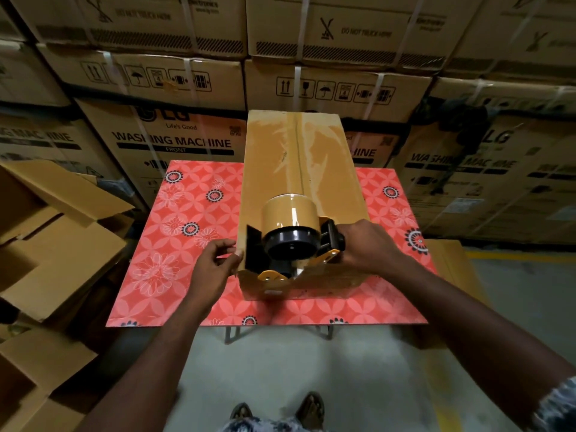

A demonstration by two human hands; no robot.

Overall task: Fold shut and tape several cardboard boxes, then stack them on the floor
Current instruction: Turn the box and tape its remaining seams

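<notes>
Shoes (277, 410) at bottom edge; both forearms reach fwd to box (299, 169), lying lengthwise on worktop (174, 244). R hand (371, 244) comes in from box's right, fingers clenched on tape gun (293, 238) at box's near end. L hand (215, 263): fingers loose, tips touching box's near-left corner. Best: brace w/ L, run tape over near edge, press, cut.
</notes>
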